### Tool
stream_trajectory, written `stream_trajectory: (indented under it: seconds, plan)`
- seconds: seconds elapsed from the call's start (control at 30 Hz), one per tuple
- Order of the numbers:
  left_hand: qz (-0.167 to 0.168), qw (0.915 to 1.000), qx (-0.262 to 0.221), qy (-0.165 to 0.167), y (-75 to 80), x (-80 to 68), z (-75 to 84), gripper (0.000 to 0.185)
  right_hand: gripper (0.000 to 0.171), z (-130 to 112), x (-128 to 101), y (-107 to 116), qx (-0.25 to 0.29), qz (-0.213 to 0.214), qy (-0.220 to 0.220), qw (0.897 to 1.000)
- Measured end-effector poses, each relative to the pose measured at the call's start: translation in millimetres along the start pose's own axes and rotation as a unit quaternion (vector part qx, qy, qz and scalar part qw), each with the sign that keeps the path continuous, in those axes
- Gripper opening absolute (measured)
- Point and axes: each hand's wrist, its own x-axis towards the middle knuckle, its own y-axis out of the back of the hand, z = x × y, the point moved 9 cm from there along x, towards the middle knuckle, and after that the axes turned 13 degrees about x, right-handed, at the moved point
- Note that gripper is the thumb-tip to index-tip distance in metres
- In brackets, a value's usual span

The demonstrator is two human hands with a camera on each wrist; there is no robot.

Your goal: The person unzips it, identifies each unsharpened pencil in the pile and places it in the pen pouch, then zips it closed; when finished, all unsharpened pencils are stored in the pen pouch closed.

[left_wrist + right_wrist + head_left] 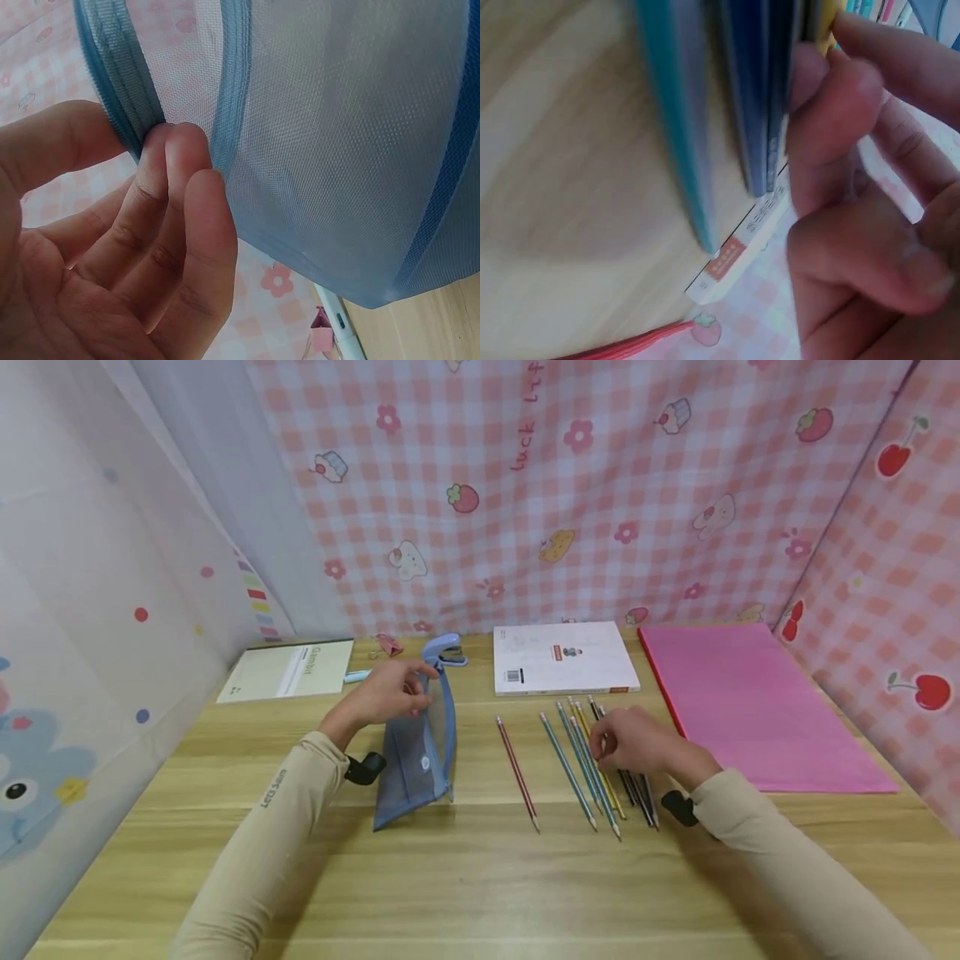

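Observation:
My left hand (pixel 393 689) pinches the zipped edge of a blue mesh pencil case (pixel 330 150), thumb on one side and curled fingers on the other. The case (pixel 408 760) stands upright on the table, its mouth spread. Over a bunch of pencils, my right hand (pixel 633 739) has its fingers curled down. Close up, a yellow pencil (pixel 827 22) passes between the thumb and fingertips, beside dark pencils (pixel 750 112). A teal pencil (pixel 671 127) is nearer the camera. Teal pencils (pixel 566 760) lie left of the hand, and one red pencil (pixel 517 772) lies apart.
Behind the pencils lies a white book (pixel 566 656), with a pink folder (pixel 757 710) to its right. A pale notebook (pixel 288 672) is at the back left. A blue stapler (pixel 444 649) and a pink binder clip (pixel 390 645) sit behind the case. Patterned curtains (pixel 555 510) enclose the table.

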Motion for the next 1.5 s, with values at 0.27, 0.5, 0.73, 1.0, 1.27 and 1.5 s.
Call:
stream_trajectory:
  seconds: [0.27,0.5,0.73,1.0,1.27,1.5]
  plan:
    - [-0.003,1.0,0.001,0.006,-1.4,0.5,0.1,0.043,0.02,-5.5,7.1,-3.8,-0.038,0.028,-0.026,0.999]
    - [0.001,1.0,0.002,0.005,-1.1,0.5,2.5,0.043,0.02,-4.7,8.8,2.9,-0.048,0.066,-0.038,0.996]
    - [0.002,1.0,0.0,-0.008,-2.0,0.8,7.2,0.042,0.011,-7.5,9.0,19.0,0.174,0.065,-0.069,0.98]
    - [0.008,1.0,0.0,-0.006,-1.5,1.8,6.1,0.042,0.016,-71.1,52.9,-27.9,0.437,-0.019,-0.044,0.898]
    - [0.004,0.9998,0.012,-0.015,-3.1,3.4,18.4,0.041,0.02,-103.1,101.7,-62.0,0.47,0.001,-0.083,0.879]
    - [-0.004,0.9999,-0.012,-0.001,-3.4,4.2,11.2,0.04,0.016,-119.2,116.8,-62.3,0.393,0.037,-0.07,0.916]
